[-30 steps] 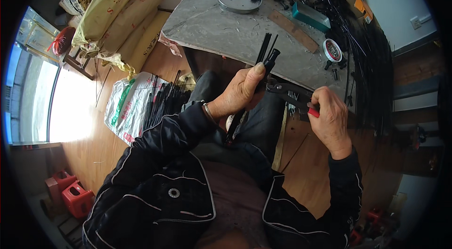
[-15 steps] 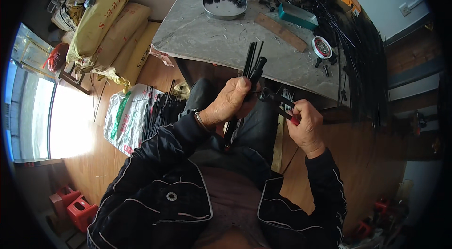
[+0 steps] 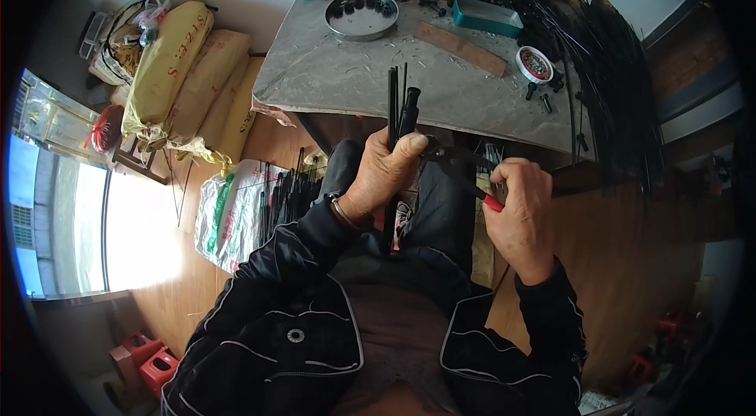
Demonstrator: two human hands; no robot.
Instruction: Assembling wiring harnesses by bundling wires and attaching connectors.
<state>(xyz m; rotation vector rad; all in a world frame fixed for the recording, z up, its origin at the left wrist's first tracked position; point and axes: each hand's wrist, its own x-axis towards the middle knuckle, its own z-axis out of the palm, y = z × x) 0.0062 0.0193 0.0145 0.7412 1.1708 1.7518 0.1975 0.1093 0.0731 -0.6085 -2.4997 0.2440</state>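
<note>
Several thin black rods (image 3: pixel 393 105) stand upright in a bundle, with my left hand (image 3: pixel 382 172) closed around them. Beside them in the same grip is a thicker black tubular piece (image 3: pixel 409 110), my thumb pressed across it. My right hand (image 3: pixel 521 215) is wrapped round the handles of pliers (image 3: pixel 459 162), dark with a red part at the grip. Their jaws point left and reach the thumb side of my left hand. What lies between the jaws is too small and hidden to tell.
On the grey table (image 3: pixel 315 73) are a round metal dish (image 3: pixel 362 32), a wooden strip (image 3: pixel 460 49), a teal tray (image 3: pixel 487 22), a small bowl (image 3: pixel 535 64) and heaped black parts. More rods (image 3: pixel 293 197) lie on a white sack (image 3: pixel 240 211) at left. Stuffed sacks (image 3: pixel 169 73) are piled behind.
The view has shifted slightly. My left thumb has swung right across the thicker piece, and the bundle stands more upright. The right hand with the pliers sits a little lower, its handles seemingly wider apart.
</note>
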